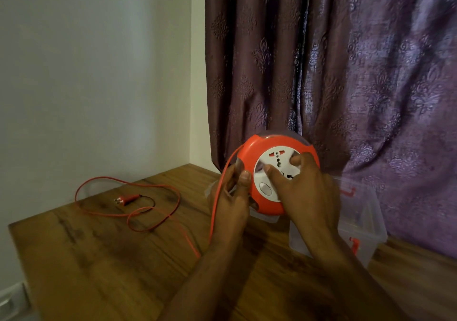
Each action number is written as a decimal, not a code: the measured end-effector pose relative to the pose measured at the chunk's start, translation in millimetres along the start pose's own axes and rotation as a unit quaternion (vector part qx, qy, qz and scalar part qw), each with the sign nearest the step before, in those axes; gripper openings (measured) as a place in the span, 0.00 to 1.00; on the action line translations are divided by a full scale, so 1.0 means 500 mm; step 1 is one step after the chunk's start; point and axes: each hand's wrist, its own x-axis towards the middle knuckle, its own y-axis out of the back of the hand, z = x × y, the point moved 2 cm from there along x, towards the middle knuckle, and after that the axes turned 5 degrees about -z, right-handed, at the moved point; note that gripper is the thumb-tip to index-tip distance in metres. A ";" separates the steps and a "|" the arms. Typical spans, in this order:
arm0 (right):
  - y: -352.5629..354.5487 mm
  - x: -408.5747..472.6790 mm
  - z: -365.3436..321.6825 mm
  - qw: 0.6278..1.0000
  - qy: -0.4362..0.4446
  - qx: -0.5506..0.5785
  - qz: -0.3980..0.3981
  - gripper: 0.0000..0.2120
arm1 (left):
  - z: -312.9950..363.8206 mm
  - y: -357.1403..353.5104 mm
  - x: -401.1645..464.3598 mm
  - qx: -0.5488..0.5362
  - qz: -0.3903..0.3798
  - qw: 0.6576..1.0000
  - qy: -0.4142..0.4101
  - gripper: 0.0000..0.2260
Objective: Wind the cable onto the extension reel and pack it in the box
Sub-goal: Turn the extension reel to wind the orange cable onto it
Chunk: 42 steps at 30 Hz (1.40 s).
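In the head view, the orange extension reel (279, 172) is held tilted above the wooden table (123, 259), its white socket face turned toward the camera. The left hand (232, 197) is curled round the reel's left rim, with the thumb laid on the edge and the remaining fingers (243, 179) wrapped behind it. The right hand (306, 192) is pressed onto the white face, its fingers bent, two fingertips set against the socket plate. The orange cable (215, 209) is seen leaving the reel just beside the left fingers, passing down along the left palm and off toward the table. Well to the left of both hands, the rest of the cable is spread in loose loops, with the plug (123, 200) lying inside them. Just behind and under the right fingers, a clear plastic box (366, 224) with red latches is standing against the purple curtain (346, 73).
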 end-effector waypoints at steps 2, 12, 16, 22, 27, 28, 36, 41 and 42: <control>-0.002 0.000 0.000 0.999 -0.013 0.032 -0.006 0.25 | 0.002 -0.002 0.000 0.005 0.001 1.000 -0.002 0.14; -0.017 0.003 0.010 0.983 -0.088 0.138 -0.088 0.24 | -0.006 0.002 0.002 0.018 0.017 1.000 -0.017 0.08; -0.002 -0.002 -0.007 0.998 -0.004 0.031 -0.058 0.18 | -0.002 0.006 0.003 0.005 0.019 1.000 -0.016 0.08; -0.021 -0.023 -0.030 0.975 0.144 -0.139 -0.098 0.24 | -0.004 0.015 0.010 -0.014 0.063 0.998 -0.006 0.14; -0.023 -0.030 -0.033 0.961 0.151 -0.150 -0.180 0.37 | -0.009 0.015 0.008 -0.021 0.048 0.999 -0.006 0.13; -0.023 -0.028 -0.030 0.959 0.149 -0.155 -0.186 0.36 | -0.009 0.014 0.008 -0.018 0.044 0.999 -0.006 0.11; -0.024 -0.021 -0.014 0.964 0.155 -0.193 -0.094 0.28 | -0.002 0.008 0.008 -0.016 0.035 0.999 -0.009 0.08; -0.025 -0.018 -0.007 0.974 0.131 -0.157 -0.097 0.29 | 0.001 0.006 0.003 -0.016 0.035 0.999 -0.001 0.11; -0.025 -0.018 -0.006 0.975 0.127 -0.157 -0.098 0.30 | 0.001 0.006 0.002 -0.012 0.038 0.999 0.002 0.11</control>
